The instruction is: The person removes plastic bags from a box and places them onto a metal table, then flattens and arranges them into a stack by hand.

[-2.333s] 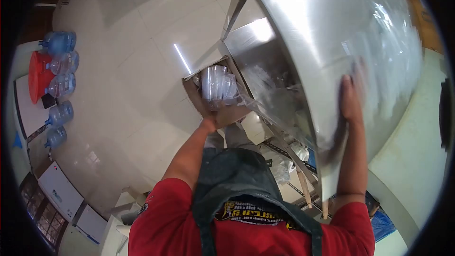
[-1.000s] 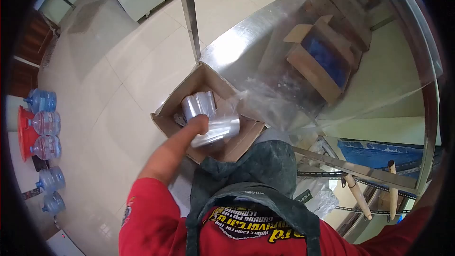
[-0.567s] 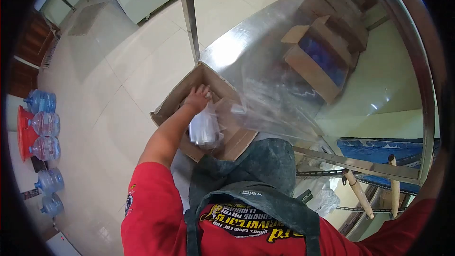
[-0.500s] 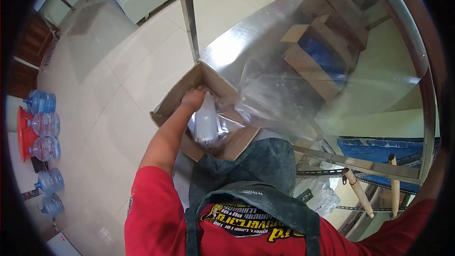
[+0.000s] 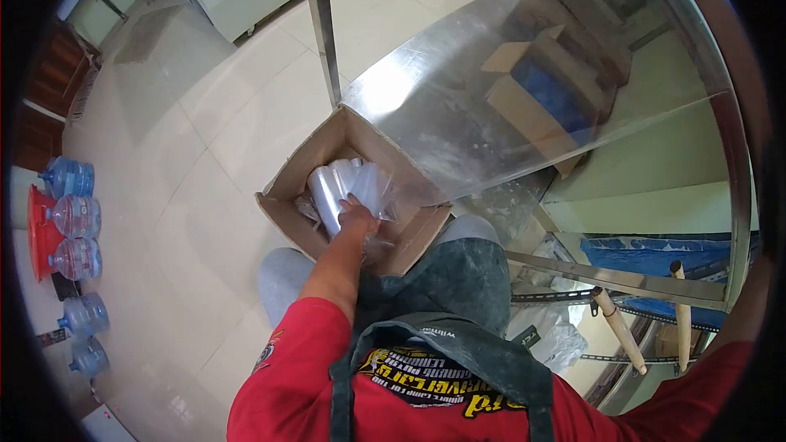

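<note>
My left hand [image 5: 358,217] is down inside an open cardboard box [image 5: 299,135]. Its fingers are spread and rest on a bundle of clear plastic bags [image 5: 332,184], shiny and partly rolled. Loose clear plastic also lies under and beside the hand. The box sits against my knees, tilted with one corner away from me. A large clear plastic sheet [image 5: 524,164] stretches from the box's right side up to the right. My right arm runs along the right edge of the picture, and its hand is out of sight.
A metal shelf [image 5: 409,86] carries cardboard boxes, one open box [image 5: 540,106] with blue contents. A metal post [image 5: 322,29] stands behind my box. Several water bottles [image 5: 75,217] line the left wall. Wooden handles [image 5: 618,331] and a blue bin [image 5: 655,258] are at lower right.
My left hand has moved from the box's far left side toward its near middle. The plastic bundle now shows more widely. The clear sheet at right has spread and pulled tauter.
</note>
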The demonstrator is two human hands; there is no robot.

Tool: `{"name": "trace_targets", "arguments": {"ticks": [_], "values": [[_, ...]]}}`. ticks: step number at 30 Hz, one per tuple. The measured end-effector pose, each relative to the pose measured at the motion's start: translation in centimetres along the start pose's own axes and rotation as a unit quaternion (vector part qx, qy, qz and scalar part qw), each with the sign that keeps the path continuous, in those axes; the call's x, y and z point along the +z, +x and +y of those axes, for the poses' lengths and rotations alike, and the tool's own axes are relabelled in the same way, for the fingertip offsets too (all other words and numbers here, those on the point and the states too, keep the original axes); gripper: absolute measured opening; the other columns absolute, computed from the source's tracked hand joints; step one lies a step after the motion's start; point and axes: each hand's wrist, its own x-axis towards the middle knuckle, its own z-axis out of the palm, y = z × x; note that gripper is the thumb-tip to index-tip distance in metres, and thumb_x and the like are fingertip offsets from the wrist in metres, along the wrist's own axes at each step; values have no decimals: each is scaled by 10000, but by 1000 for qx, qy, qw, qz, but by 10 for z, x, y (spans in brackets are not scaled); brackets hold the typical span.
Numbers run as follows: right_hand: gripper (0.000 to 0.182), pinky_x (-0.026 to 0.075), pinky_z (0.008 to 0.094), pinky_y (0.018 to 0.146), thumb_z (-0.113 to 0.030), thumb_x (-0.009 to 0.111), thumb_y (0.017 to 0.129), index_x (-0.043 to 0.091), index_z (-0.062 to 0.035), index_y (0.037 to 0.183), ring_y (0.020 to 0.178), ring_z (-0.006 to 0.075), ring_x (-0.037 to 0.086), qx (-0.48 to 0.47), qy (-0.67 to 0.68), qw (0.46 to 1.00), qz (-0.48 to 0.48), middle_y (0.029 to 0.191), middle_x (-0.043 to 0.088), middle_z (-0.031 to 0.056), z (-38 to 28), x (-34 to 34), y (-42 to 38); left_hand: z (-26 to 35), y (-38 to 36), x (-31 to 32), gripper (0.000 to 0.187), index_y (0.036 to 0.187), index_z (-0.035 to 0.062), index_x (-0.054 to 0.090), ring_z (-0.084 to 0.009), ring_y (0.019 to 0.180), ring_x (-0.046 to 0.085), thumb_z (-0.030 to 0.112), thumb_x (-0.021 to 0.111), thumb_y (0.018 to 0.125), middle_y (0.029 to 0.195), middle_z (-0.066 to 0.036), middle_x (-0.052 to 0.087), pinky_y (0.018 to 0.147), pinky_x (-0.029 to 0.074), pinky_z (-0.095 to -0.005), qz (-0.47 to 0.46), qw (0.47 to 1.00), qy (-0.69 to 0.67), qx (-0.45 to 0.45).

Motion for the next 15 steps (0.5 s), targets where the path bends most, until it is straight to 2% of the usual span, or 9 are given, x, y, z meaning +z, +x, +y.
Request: {"name": "trace_targets", "arguments": {"ticks": [2,3,5,6,7,9,10,15], "values": [[532,146,364,1228,-316,373,1056,402,-4,1486,1471,296,285,2,-2,1000,-1,1542,394,169,1,1,0,16,-21,-17,965,1477,37,329,-463,1232,523,371,845,733,1465,-286,325,1036,478,-502,56,977,-173,-107],[532,146,364,1228,-316,374,1056,403,-4,1485,1470,297,286,2,-3,1000,-2,1541,395,169,1,1,0,13,-11,-5,965,1477,37,329,-463,1232,523,371,845,733,1465,-286,325,1036,478,-502,55,978,-172,-107],[530,148,365,1228,-315,375,1055,405,-4,1484,1469,298,288,-1,-5,1000,0,1539,398,170,2,-6,1,3,21,20,721,1376,85,443,-458,1179,544,252,808,777,1386,-249,398,1009,502,-492,137,958,-221,-121],[530,148,365,1228,-315,376,1055,406,-4,1483,1469,299,289,-1,-7,1000,1,1538,399,170,2,-9,-1,-3,23,18,540,1301,98,499,-432,1179,574,173,736,822,1341,-217,498,988,521,-469,146,959,-214,-111],[529,149,366,1228,-314,377,1055,407,-4,1483,1468,299,289,-3,-8,1000,3,1537,400,170,1,-8,-6,-10,23,13,540,1301,98,499,-432,1179,574,173,736,822,1341,-217,498,988,521,-469,150,959,-216,-109],[528,150,366,1228,-314,378,1055,408,-4,1481,1467,301,291,-5,-9,1000,9,1535,402,171,1,-12,-4,-26,26,-1,371,1261,128,590,-360,1148,634,167,641,895,1208,-154,651,970,512,-498,127,979,-149,-53],[527,151,367,1228,-313,378,1055,409,-4,1481,1467,301,292,-8,-11,1000,11,1534,404,171,-1,-17,-6,-32,27,-10,326,1216,143,638,-303,1166,644,146,628,890,1201,-111,689,966,502,-505,135,970,-191,-66],[524,154,368,1228,-311,382,1054,413,-5,1478,1464,304,297,-18,-10,1000,14,1530,409,173,-5,-14,-5,-45,40,-36,270,1124,139,693,-315,1147,651,166,634,862,1214,-125,689,975,487,-510,117,975,-172,-74]]}}
